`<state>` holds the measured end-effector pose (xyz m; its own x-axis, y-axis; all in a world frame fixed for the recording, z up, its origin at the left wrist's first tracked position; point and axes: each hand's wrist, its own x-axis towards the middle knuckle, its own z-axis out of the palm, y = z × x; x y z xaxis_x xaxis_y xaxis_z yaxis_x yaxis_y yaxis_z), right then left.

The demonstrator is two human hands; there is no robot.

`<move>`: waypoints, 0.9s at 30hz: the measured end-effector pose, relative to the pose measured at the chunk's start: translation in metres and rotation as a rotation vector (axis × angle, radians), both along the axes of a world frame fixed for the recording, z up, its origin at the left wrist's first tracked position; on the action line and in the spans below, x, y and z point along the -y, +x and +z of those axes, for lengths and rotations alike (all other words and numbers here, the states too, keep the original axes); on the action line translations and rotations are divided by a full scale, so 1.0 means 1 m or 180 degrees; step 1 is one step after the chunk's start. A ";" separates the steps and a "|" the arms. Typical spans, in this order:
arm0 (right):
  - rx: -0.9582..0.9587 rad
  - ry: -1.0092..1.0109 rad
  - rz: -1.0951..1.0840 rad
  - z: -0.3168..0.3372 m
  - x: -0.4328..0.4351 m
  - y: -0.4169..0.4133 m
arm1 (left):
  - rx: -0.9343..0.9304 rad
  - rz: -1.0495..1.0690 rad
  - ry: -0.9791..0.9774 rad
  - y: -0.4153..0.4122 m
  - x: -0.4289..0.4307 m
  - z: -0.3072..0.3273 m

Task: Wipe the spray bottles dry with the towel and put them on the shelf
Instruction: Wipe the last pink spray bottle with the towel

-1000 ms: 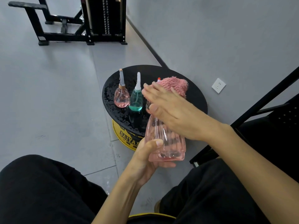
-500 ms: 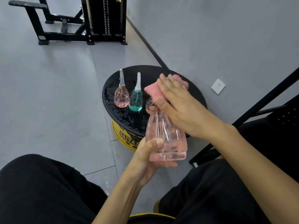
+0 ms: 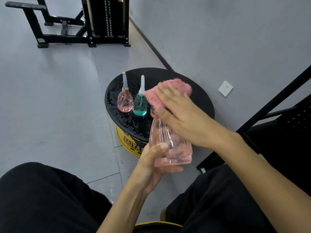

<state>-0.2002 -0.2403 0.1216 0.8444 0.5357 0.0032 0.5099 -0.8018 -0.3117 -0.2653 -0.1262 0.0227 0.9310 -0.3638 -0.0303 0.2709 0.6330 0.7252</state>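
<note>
The left hand grips the big pink spray bottle at its lower part. The thumb lies on the near wall and the other fingers curl round under the base. The bottle is in the air above the grey floor, in front of the black trousers, and it leans a little away from the person. Its head is hidden, because the right hand covers it with the pink towel. The fingers of the right hand lie over the towel and the thumb comes from below. The towel is therefore pinched between them and pressed on the top of the bottle. This hand is a little blurred.

Just left of the right fingers, the teal spray bottle stands upright on the round black counter. The small pink spray bottle stands just beside it, further left. Both hold some liquid. The towel edge is very near the white nozzle of the teal one, but I cannot tell if it touches. The counter top is wet with drops and sits on a yellow base with black letters.

To the right of the right hand there is a white socket on the grey wall, and a black chair frame. Far beyond the fingers a black gym machine stands on the floor.
</note>
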 end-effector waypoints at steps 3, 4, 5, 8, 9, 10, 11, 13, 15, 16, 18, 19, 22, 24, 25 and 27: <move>-0.0065 0.0064 0.0221 0.000 -0.003 -0.009 | -0.0006 0.0085 0.0101 0.001 -0.001 -0.001; -0.0051 0.0066 0.0182 0.001 -0.001 -0.007 | 0.0016 0.0095 0.0087 0.001 -0.002 -0.002; -0.0006 0.0082 0.0096 0.002 0.001 -0.003 | 0.0023 0.0099 0.0067 0.000 -0.002 -0.001; 0.0063 0.0270 -0.0355 0.005 0.009 0.012 | -0.0073 0.0076 -0.0025 0.000 -0.001 0.004; 0.0005 0.0338 -0.0472 0.005 0.009 0.015 | -0.0096 0.0077 -0.0031 0.000 -0.001 0.004; -0.0045 0.0372 -0.0516 0.004 0.007 0.015 | -0.0103 0.0085 -0.0029 0.000 -0.001 0.004; -0.0059 0.0359 -0.0495 0.002 0.005 0.013 | -0.0092 0.0086 -0.0033 0.000 -0.001 0.003; -0.0042 0.0261 -0.0307 0.000 -0.002 0.005 | -0.0090 0.0086 -0.0014 0.000 -0.002 0.002; -0.0057 0.0141 -0.0010 -0.003 -0.007 -0.003 | -0.0127 0.0096 0.0060 0.001 -0.003 0.001; -0.0072 0.0082 0.0107 -0.003 -0.008 -0.005 | -0.0142 0.0107 0.0077 0.001 -0.005 0.001; -0.0062 0.0024 0.0180 -0.001 -0.007 -0.002 | -0.0149 0.0132 0.0049 0.001 -0.006 0.000; -0.0024 0.0033 0.0132 0.000 -0.005 0.002 | -0.0140 0.0132 0.0021 0.001 -0.006 0.000; 0.0029 0.0187 -0.0261 0.004 0.004 0.018 | -0.0111 0.0091 0.0005 0.000 -0.006 0.004; -0.0047 0.0297 -0.0450 0.005 0.006 0.023 | -0.0126 0.0080 0.0028 0.000 -0.006 0.004; -0.0048 0.0299 -0.0443 0.005 0.005 0.022 | -0.0135 0.0072 0.0044 0.000 -0.005 0.004; -0.0021 0.0210 -0.0268 0.003 0.000 0.013 | -0.0150 0.0070 0.0065 0.000 -0.005 0.002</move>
<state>-0.1868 -0.2402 0.1246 0.8865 0.4618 0.0304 0.4394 -0.8193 -0.3684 -0.2651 -0.1217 0.0250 0.9361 -0.3422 -0.0815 0.2913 0.6243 0.7248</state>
